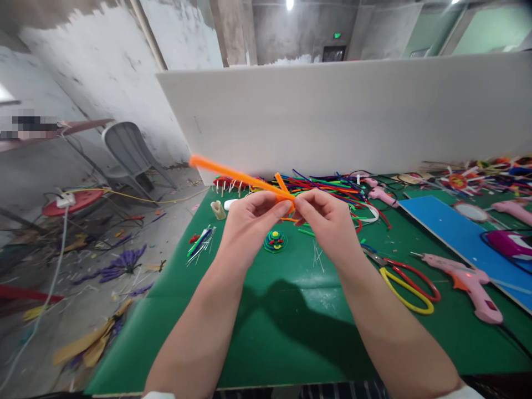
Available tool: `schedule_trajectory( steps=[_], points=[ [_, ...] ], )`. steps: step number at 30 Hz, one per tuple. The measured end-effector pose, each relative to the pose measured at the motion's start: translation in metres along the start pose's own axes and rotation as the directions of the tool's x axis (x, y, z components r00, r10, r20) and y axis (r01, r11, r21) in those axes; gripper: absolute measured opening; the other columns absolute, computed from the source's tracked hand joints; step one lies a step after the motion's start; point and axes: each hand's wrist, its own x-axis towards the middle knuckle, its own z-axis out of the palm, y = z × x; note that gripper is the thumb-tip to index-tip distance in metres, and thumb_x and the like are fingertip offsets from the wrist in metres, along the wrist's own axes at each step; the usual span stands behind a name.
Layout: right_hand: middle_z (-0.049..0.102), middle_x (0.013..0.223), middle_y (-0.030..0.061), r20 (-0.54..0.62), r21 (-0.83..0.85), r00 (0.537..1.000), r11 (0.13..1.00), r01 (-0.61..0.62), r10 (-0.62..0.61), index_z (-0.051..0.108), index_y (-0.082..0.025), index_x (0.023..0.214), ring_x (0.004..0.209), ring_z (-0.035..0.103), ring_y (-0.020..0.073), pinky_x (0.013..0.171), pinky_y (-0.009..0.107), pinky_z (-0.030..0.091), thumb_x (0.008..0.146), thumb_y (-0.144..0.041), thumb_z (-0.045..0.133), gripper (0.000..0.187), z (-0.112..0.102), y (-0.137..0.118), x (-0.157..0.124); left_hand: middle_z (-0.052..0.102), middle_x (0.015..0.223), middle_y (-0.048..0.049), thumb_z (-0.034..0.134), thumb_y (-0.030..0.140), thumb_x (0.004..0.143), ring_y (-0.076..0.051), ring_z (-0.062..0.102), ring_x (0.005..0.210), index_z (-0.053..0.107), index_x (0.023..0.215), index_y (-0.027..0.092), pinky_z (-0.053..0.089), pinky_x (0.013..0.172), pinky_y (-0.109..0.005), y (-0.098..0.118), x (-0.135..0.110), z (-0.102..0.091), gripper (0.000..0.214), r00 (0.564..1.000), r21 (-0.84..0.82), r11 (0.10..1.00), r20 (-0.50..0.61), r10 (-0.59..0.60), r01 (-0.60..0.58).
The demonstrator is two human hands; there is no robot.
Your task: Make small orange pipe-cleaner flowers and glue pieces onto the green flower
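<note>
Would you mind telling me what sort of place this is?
Probably a craft workshop: a pink glue gun, red-and-yellow scissors and a heap of colourful fuzzy stems lie on the green table.

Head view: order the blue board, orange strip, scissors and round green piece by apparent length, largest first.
1. Blue board, even cut off by the frame edge
2. Orange strip and scissors: too close to rank, as the strip is held up nearer the camera
3. Round green piece, clearly smallest

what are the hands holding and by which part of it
An orange strip, pinched by the left hand and right hand where it appears bent, its long end free.
</note>
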Motion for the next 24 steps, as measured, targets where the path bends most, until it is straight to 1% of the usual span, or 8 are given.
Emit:
schedule_trajectory(
  steps=[2,5,8,11,15,19,21,24],
  points=[
    [0.06,0.075,-0.0006,-0.078,-0.044,0.995,0.998,0.054,-0.057,0.059,-0.019,0.091,0.068,0.058,0.0099,0.054,0.02,0.048,0.081,-0.031,0.054,0.016,-0.001,0.001,-0.001,0.066,0.072,-0.0014,0.069,0.026,0.067,-0.011,0.059,0.063,0.067,0.081,0.017,0.047,0.059,-0.022,-0.002,0.001,0.0,0.017,1.0,-0.052,0.999,-0.011,-0.004,0.003],
    [0.062,0.089,0.0013,-0.137,-0.216,0.947,0.942,0.256,-0.289,0.059,-0.022,0.099,0.081,0.059,0.0118,0.064,0.024,0.05,0.081,-0.022,0.055,0.019,-0.001,0.001,-0.001,0.067,0.079,-0.0018,0.068,0.026,0.068,-0.01,0.059,0.066,0.066,0.087,0.018,0.047,0.057,-0.02,-0.005,0.004,-0.002,0.021,0.999,-0.138,0.99,-0.03,-0.029,0.024],
    [0.062,0.096,0.0034,-0.019,-0.394,0.859,0.793,0.464,-0.512,0.063,-0.023,0.096,0.092,0.057,0.0143,0.079,0.03,0.049,0.081,-0.014,0.053,0.02,-0.002,0.004,0.0,0.066,0.079,-0.0008,0.067,0.024,0.069,-0.009,0.059,0.067,0.064,0.093,0.02,0.046,0.057,-0.019,-0.007,0.005,-0.004,0.024,0.998,-0.207,0.977,0.003,-0.061,0.06],
    [0.063,0.099,0.0044,0.059,-0.471,0.815,0.704,0.532,-0.577,0.062,-0.024,0.101,0.096,0.056,0.0161,0.085,0.035,0.047,0.081,-0.012,0.052,0.026,-0.004,0.008,0.003,0.065,0.079,-0.0012,0.066,0.024,0.07,-0.009,0.059,0.066,0.063,0.093,0.019,0.047,0.057,-0.019,-0.006,0.005,-0.005,0.024,0.997,-0.201,0.977,0.042,-0.07,0.077],
    [0.063,0.1,0.0044,0.117,-0.448,0.835,0.722,0.527,-0.538,0.06,-0.024,0.105,0.096,0.056,0.0166,0.085,0.035,0.047,0.08,-0.013,0.052,0.028,-0.006,0.008,0.002,0.063,0.069,0.0001,0.066,0.026,0.07,-0.009,0.058,0.061,0.063,0.092,0.017,0.048,0.057,-0.021,-0.002,0.005,-0.007,0.024,0.997,-0.11,0.994,0.073,-0.018,0.026],
    [0.06,0.104,0.0057,0.179,-0.277,0.914,0.873,0.401,-0.363,0.059,-0.02,0.106,0.098,0.055,0.0164,0.085,0.033,0.048,0.079,-0.019,0.054,0.027,-0.006,-0.002,-0.002,0.066,0.077,-0.0016,0.062,0.028,0.073,-0.011,0.059,0.065,0.064,0.095,0.017,0.049,0.06,-0.022,0.0,0.001,-0.006,0.025,0.988,0.17,0.974,-0.009,0.156,-0.152],
    [0.061,0.102,0.0052,0.156,-0.189,0.95,0.936,0.297,-0.27,0.059,-0.019,0.104,0.094,0.056,0.0156,0.077,0.029,0.05,0.078,-0.024,0.058,0.026,-0.003,-0.005,-0.004,0.066,0.08,-0.0022,0.059,0.026,0.076,-0.011,0.059,0.068,0.064,0.097,0.018,0.049,0.063,-0.023,-0.002,-0.001,-0.005,0.023,0.957,0.398,0.88,-0.018,0.29,-0.259],
    [0.062,0.096,0.0041,0.079,-0.091,0.985,0.983,0.158,-0.151,0.061,-0.02,0.1,0.086,0.058,0.0144,0.069,0.025,0.052,0.074,-0.029,0.063,0.028,0.003,-0.004,-0.004,0.064,0.081,-0.003,0.054,0.019,0.079,-0.012,0.057,0.073,0.063,0.102,0.019,0.047,0.068,-0.024,-0.008,-0.004,-0.001,0.025,0.875,0.672,0.62,0.089,0.476,-0.405]
  ],
)
